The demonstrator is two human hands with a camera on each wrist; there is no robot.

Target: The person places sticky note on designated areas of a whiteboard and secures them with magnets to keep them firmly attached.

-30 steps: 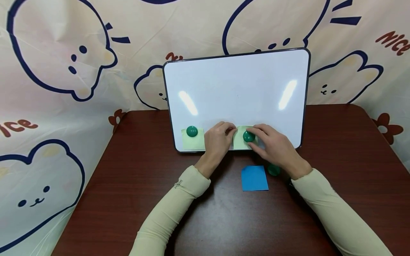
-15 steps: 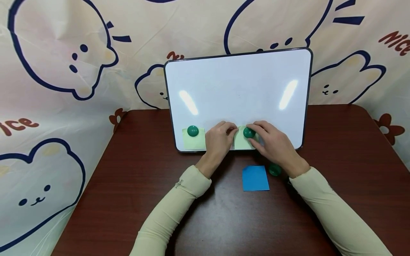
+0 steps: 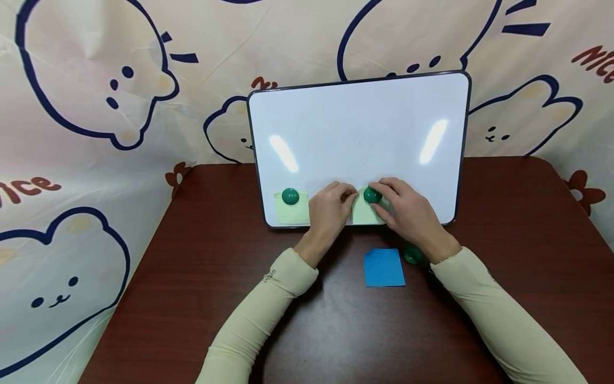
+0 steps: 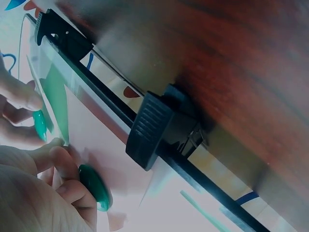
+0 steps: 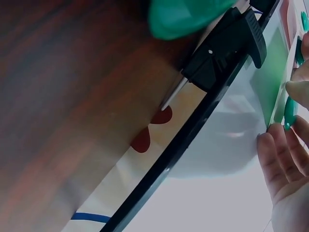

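In the head view my left hand (image 3: 331, 209) pinches the upper left corner of a light green sticky note (image 3: 364, 213), which lies against the lower part of a whiteboard (image 3: 357, 133). My right hand (image 3: 410, 210) holds a round green magnet (image 3: 372, 195) between thumb and fingers, over the top part of that note. Behind my left hand, a pink note (image 4: 116, 159) with another green magnet (image 4: 94, 187) shows in the left wrist view. Further left on the board, a third green magnet (image 3: 290, 196) sits on a pale green note (image 3: 291, 214).
On the table (image 3: 336, 330) lie a blue sticky note (image 3: 384, 268) and a green magnet (image 3: 413, 254), close to my right wrist. Black clips (image 4: 150, 130) grip the board's lower edge. A patterned cloth (image 3: 201, 74) hangs behind the board.
My right hand has slid the green magnet up a little on the light green note. My left hand keeps its hold on the corner. The head view has shifted slightly.
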